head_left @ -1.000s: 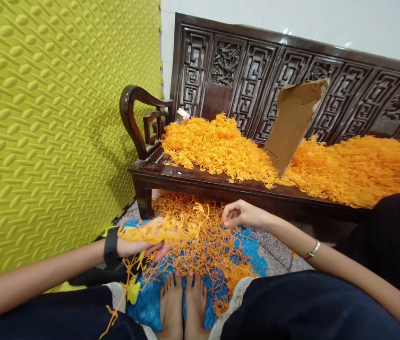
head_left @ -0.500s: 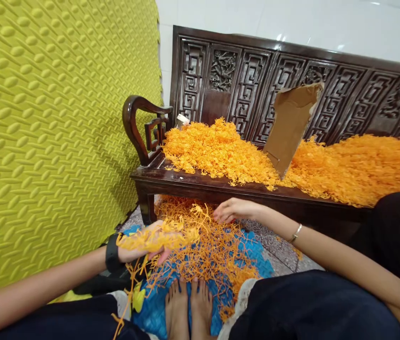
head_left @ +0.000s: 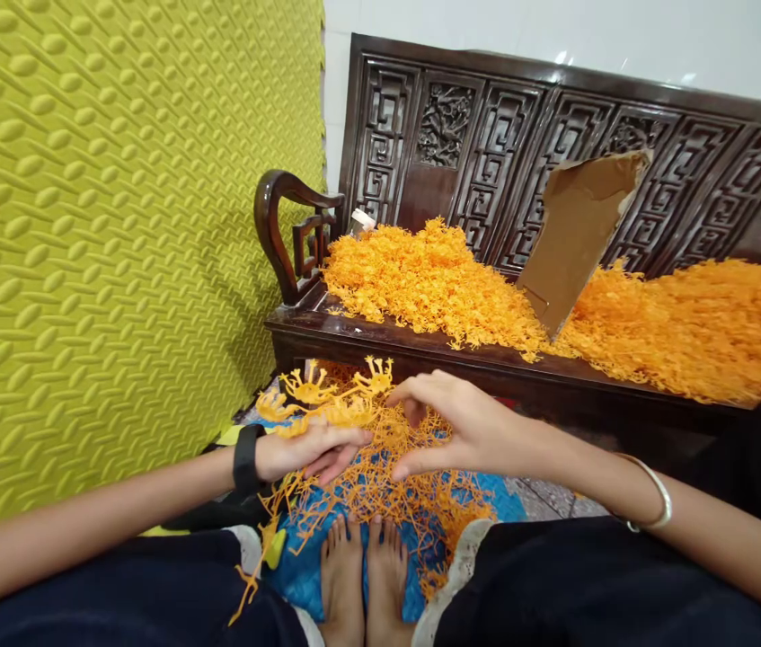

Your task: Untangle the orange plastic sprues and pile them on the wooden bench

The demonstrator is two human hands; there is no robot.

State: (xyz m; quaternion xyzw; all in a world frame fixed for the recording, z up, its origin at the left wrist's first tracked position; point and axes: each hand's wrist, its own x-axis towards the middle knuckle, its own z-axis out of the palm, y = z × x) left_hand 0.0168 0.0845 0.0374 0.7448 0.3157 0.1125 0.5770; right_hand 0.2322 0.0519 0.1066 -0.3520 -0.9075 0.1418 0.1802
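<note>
My left hand (head_left: 319, 449), with a black band at the wrist, is closed around a strand of orange plastic pieces (head_left: 353, 409). Small star-tipped, claw-like ends stick up from the strand above the knuckles. To its right hovers my right hand (head_left: 454, 422), thumb and fingers apart, with nothing visible in it. Beneath both hands a tangle of thin orange plastic stems (head_left: 386, 490) lies on a blue sheet (head_left: 498, 499). A few stems hang beside my left knee.
A dark carved wooden bench (head_left: 407, 337) stands ahead, bearing a heap of orange plastic pieces (head_left: 434, 279). An upright cardboard piece (head_left: 579, 234) divides it from a second heap (head_left: 703, 323). A yellow textured mat (head_left: 117, 252) rises at left. My bare feet (head_left: 367, 575) rest on the sheet.
My right hand has moved nearer my left and its thumb has spread from the fingers. The orange strand now rises higher above my left hand. The view has shifted slightly left.
</note>
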